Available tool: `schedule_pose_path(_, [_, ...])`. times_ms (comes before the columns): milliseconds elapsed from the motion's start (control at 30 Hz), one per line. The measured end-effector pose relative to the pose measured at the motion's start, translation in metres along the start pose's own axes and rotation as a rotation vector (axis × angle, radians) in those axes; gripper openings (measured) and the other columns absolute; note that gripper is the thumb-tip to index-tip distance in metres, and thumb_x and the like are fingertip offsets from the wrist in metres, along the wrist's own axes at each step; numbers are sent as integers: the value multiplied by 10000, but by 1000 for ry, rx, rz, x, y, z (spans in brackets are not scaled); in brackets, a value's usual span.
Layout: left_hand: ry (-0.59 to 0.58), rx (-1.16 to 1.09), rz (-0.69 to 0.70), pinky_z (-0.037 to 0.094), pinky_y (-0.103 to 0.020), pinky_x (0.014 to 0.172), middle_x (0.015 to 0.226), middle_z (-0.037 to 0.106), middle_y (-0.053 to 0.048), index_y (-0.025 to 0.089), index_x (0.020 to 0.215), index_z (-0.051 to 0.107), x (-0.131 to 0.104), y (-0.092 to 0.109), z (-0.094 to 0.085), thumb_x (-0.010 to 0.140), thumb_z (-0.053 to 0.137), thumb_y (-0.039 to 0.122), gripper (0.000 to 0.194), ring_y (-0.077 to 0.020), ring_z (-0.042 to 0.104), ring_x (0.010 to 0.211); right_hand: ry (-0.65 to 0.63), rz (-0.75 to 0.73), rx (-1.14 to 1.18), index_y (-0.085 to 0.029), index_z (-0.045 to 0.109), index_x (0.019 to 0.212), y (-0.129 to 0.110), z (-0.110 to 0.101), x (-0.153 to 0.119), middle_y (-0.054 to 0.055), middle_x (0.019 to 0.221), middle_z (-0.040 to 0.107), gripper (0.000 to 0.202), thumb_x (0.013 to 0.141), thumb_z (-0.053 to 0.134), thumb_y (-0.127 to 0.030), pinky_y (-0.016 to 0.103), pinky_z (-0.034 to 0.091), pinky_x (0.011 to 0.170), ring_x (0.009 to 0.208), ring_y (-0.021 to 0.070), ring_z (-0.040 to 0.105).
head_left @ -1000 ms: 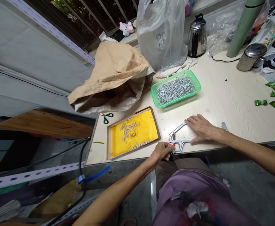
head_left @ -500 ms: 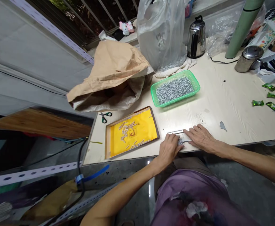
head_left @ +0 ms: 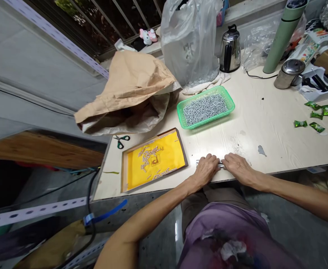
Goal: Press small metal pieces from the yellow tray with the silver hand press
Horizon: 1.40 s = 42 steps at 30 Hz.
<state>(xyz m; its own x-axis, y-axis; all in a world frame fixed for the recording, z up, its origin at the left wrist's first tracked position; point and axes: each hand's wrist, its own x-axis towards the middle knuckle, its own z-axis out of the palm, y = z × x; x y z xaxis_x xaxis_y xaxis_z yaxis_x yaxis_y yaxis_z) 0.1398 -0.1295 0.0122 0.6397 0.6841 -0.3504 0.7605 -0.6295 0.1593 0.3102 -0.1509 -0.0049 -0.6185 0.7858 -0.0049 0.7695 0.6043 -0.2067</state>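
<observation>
One pair of green-handled scissors [head_left: 121, 140] lies at the table's [head_left: 278, 145] left end, just beside one brown paper sack [head_left: 130, 89] slumped on its side. Below them sits one shallow tray with a yellow liner [head_left: 152, 158] holding a loose scatter of small metal pieces, too many and too small to count. Near the front edge, two hands press side by side on one metal hand tool [head_left: 220, 164]: the left hand [head_left: 205, 171] lies flat over its left part, fingers curled down on it, and the right hand [head_left: 238, 169] covers its right part, palm down. Only a sliver of the tool shows between them, so its shape is hard to make out. Behind stands one green basket [head_left: 205, 106] heaped with silvery parts, one clear plastic bag [head_left: 189, 41], one steel kettle [head_left: 229, 50], one green flask [head_left: 278, 35] cut off at the top, and one steel lidded pot [head_left: 288, 73]. Five green sweets [head_left: 311, 116] lie at the far right
</observation>
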Motion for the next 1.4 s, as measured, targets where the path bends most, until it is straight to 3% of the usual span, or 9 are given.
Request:
schedule_pose_path(200, [59, 0, -35, 501, -351, 753, 983, 611, -95, 158, 1020, 573, 3, -2, 6, 908, 514, 286, 180, -245, 548, 984, -8, 14, 24, -140, 622, 888, 7, -4, 4, 74, 835, 595, 75, 880, 548, -153, 306, 367, 679, 788, 200, 513])
schedule_pose_path(333, [276, -40, -41, 484, -417, 901, 1222, 564, -175, 108, 1250, 470, -3, -1, 29, 913, 502, 293, 386, -276, 534, 1124, -34, -34, 78, -136, 599, 1044, 25, -13, 12, 95, 946, 606, 257, 847, 632, -298, 306, 384, 719, 862, 218, 519])
schedule_pose_path(467, [477, -110, 69, 377, -469, 1051, 1402, 463, -160, 148, 1315, 439, -11, 12, 63, 962, 377, 257, 374, -276, 377, 1346, -53, 32, 23, -149, 624, 965, 42, -14, 30, 87, 920, 621, 127, 901, 529, -202, 309, 340, 731, 852, 210, 516])
schedule_pose_path(700, [511, -252, 100, 259, -497, 1133, 1373, 516, -130, 165, 1325, 459, -17, 29, 73, 965, 378, 366, 420, -237, 387, 1352, -31, 78, -85, -145, 647, 898, 39, -20, 66, 100, 932, 630, 159, 906, 489, -146, 329, 289, 747, 866, 216, 482])
schedule_pose_path(900, [453, -290, 100, 301, -543, 1094, 1323, 539, -173, 122, 1336, 462, -12, 31, 75, 917, 463, 440, 526, -330, 388, 1329, -193, -470, -28, -210, 690, 811, -23, -28, 83, 78, 1026, 610, 108, 856, 593, -220, 351, 292, 764, 1013, 239, 437])
schedule_pose_path(1000, [477, -276, 135, 388, -506, 1037, 1297, 544, -160, 149, 1285, 515, -18, 33, 75, 923, 471, 408, 447, -332, 440, 1274, -276, -579, -67, -198, 688, 721, -44, -17, 93, 91, 936, 605, 131, 827, 615, -222, 358, 302, 738, 954, 237, 444])
schedule_pose_path(1133, [535, -220, 116, 493, -428, 914, 1237, 553, -106, 174, 1209, 546, -49, 32, 70, 924, 510, 359, 342, -222, 566, 1082, -251, -673, -104, -193, 664, 690, -48, 5, 106, 81, 847, 603, 141, 816, 600, -181, 354, 319, 735, 881, 219, 460])
schedule_pose_path(1267, [604, -187, -1, 525, -349, 835, 1158, 593, -83, 243, 1129, 595, -88, 1, 66, 926, 502, 369, 257, -176, 587, 987, -89, -702, 12, -184, 607, 694, -40, 8, 107, 69, 835, 622, 163, 831, 541, -124, 344, 351, 734, 828, 197, 491])
schedule_pose_path(1400, [714, -159, -233, 524, -365, 760, 917, 649, -119, 180, 1042, 653, -107, -79, 50, 965, 369, 269, 307, -204, 594, 880, 89, -639, 284, -198, 588, 823, -28, -18, 105, 58, 851, 647, 153, 890, 456, -160, 337, 397, 762, 834, 184, 541])
